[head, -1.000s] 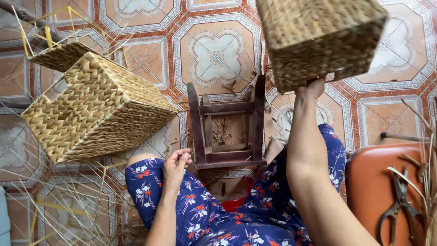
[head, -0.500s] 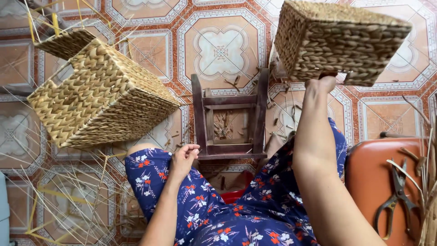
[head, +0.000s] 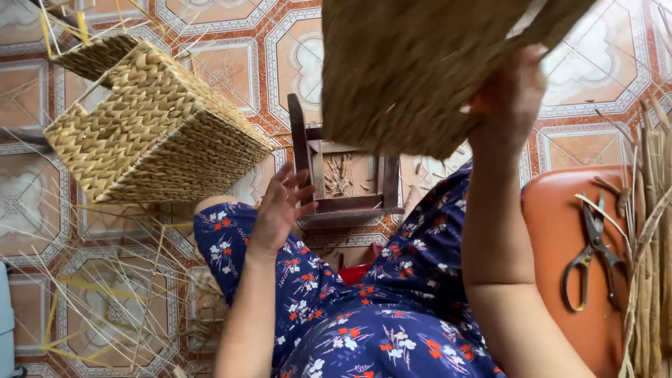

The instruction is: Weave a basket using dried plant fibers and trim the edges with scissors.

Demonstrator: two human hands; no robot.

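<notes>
Close before the camera, our right hand point(head: 507, 98) grips a finished-looking brown woven rectangular basket point(head: 420, 63) held aloft; our left hand point(head: 280, 206) rests open and empty on the knee (loose straw still unwoven).

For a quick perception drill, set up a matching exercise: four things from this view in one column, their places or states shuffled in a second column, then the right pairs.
Things:
1. raised woven basket
2. second woven basket
3. scissors
4. left hand

Places or states:
A. lying on the orange seat
B. open, fingers spread, above the knee
C. held up close to the camera by the right hand
D. resting tilted on the tiled floor, far left

Pairs: 1-C, 2-D, 3-A, 4-B
</notes>
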